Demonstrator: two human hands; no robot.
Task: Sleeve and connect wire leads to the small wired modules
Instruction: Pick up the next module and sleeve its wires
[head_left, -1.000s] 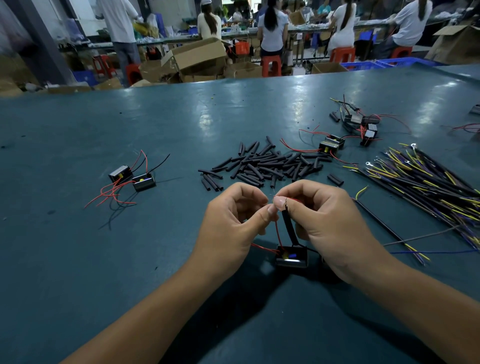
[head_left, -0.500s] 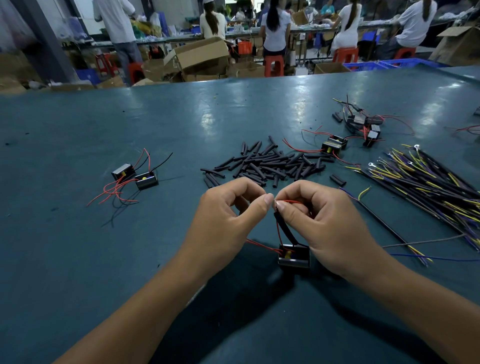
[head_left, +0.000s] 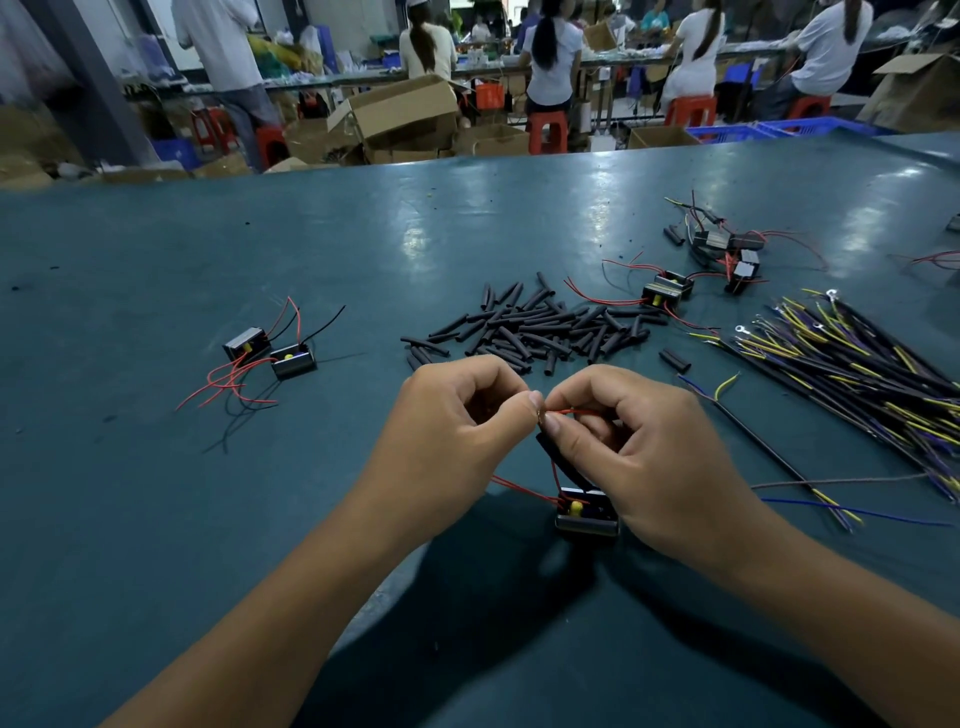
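My left hand (head_left: 457, 415) and my right hand (head_left: 639, 447) meet fingertip to fingertip above the teal table (head_left: 156, 519), both pinching the bare end of a thin red wire lead (head_left: 569, 412). A black sleeve (head_left: 558, 462) runs on the lead from under my right thumb down to a small black module (head_left: 584, 514) with a yellow dot, which lies under my right palm. A pile of black sleeve pieces (head_left: 535, 327) lies just beyond my hands. A bundle of black, yellow and purple wires (head_left: 852, 364) fans out at the right.
Two modules with red and black leads (head_left: 267, 353) sit at the left. Several more modules (head_left: 670, 291) lie right of the sleeve pile and further back (head_left: 727, 249). People on red stools work at benches beyond the table's far edge, among cardboard boxes.
My fingertips have closed in on the wire end and the red lead now sticks out sideways between them. The module has stayed beneath my right hand.
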